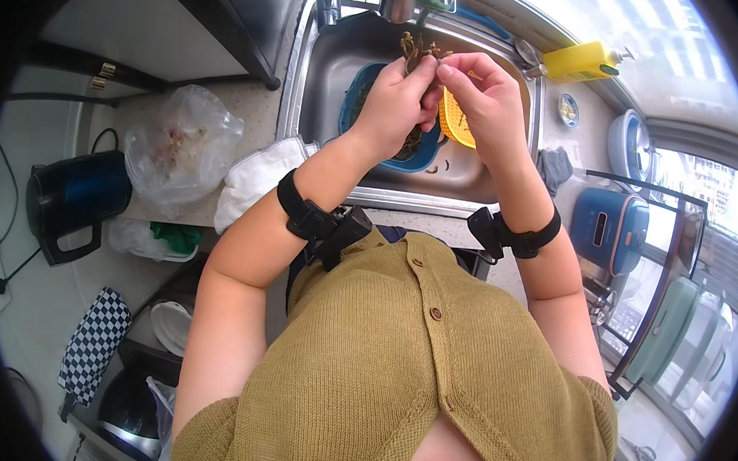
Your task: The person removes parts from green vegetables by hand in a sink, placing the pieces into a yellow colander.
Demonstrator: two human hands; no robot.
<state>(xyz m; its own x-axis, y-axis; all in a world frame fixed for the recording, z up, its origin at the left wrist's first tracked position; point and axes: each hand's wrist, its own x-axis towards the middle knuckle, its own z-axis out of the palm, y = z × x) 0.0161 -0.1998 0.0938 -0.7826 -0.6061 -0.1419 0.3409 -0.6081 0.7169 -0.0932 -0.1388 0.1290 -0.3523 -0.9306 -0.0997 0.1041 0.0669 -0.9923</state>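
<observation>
Over a stainless steel sink [467, 191], my two hands meet. My left hand [393, 104] grips a small bunch of thin, brown, dried plant stems [412, 56] that stick up past the thumb. The fingertips of my right hand [484, 93] pinch at the same bunch, on its right side. Below my left hand a blue plastic basin [425, 160] sits in the sink with dark, wet strands in it. A yellow perforated basket [454, 123], partly hidden by my right hand, stands beside the basin. A few brown bits [433, 171] lie on the sink floor.
The faucet [399, 0] rises at the sink's far edge. Left are a white cloth [256, 174], a clear plastic bag [183, 146] and an electric kettle [79, 195]. Right are a yellow pump bottle [579, 62], a small dish [568, 110], a grey cloth [555, 167] and a blue appliance [610, 230].
</observation>
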